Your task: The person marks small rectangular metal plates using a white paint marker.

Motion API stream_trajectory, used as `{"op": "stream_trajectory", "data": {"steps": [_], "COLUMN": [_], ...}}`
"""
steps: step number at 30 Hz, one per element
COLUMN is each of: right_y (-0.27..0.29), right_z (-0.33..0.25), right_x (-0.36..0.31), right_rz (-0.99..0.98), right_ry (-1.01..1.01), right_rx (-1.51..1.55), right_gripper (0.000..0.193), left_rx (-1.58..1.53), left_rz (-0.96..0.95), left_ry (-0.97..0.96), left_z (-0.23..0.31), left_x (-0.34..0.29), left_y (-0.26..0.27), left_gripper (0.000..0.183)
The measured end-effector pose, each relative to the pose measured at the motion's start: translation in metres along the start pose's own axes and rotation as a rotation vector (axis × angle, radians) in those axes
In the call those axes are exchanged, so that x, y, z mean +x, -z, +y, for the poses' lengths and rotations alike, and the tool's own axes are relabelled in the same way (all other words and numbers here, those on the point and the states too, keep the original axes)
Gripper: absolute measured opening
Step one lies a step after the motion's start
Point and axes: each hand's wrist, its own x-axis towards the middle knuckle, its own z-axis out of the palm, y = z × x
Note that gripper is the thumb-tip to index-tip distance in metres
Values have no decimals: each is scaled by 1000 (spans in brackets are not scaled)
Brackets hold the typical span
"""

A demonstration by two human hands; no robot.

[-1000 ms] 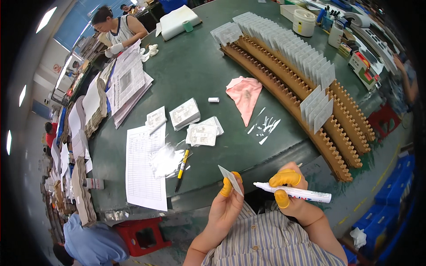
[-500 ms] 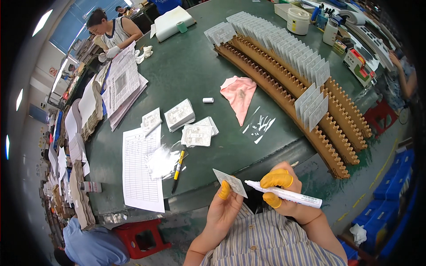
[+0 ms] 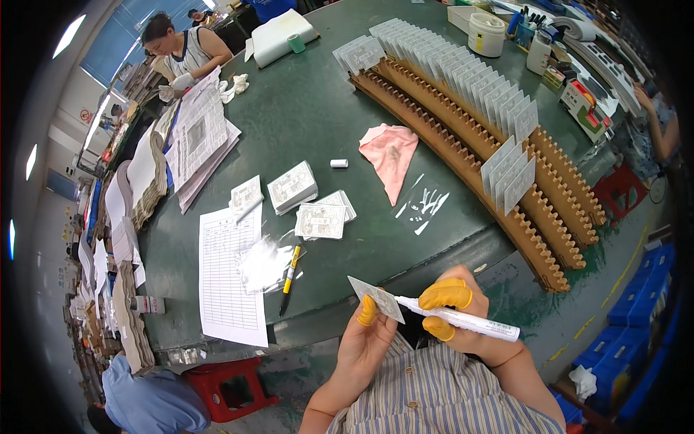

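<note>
Pinching pale card (image 3: 381,298) tilted in left hand (image 3: 367,338), apparently leaving right edge bare. Gripping white marker (image 3: 473,323) pen-style in right hand (image 3: 470,295), nib toward that edge; cannot tell whether touching. Noting similar cards (image 3: 463,66) spaced in slotted rack (image 3: 536,252), presumably keeping faces apart.

Between the left fingers (image 3: 367,311) and the right fingers (image 3: 442,295), the gap is bridged by the white marker (image 3: 473,324), its tip held at the edge of the card (image 3: 379,298). Beyond the fingers, a bare lane of worktop (image 3: 361,253) is left, bounded on the left by stacked cards (image 3: 319,220) and narrowed farther out by the pink cloth (image 3: 390,155). Leftward, low passage is hindered by the yellow-and-black pen (image 3: 290,281); ahead and rightward, the way is barred by brown slotted racks (image 3: 535,253) and upright cards (image 3: 507,177).
</note>
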Motion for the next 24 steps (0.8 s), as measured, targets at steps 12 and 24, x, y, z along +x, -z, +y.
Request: {"op": "stream_trajectory", "data": {"steps": [12,24], "right_y": [-4,-16], "right_z": [0,6], "right_x": [0,-2], "right_rz": [31,-17], "right_ry": [51,164], "right_rx": [-13,24], "right_gripper": [25,18], "left_rx": [-39,-357], "left_rz": [-54,-141], "left_ry": [5,90], "left_z": [3,13], "left_x": [2,2], "left_y": [6,-1], "left_gripper": [21,22]}}
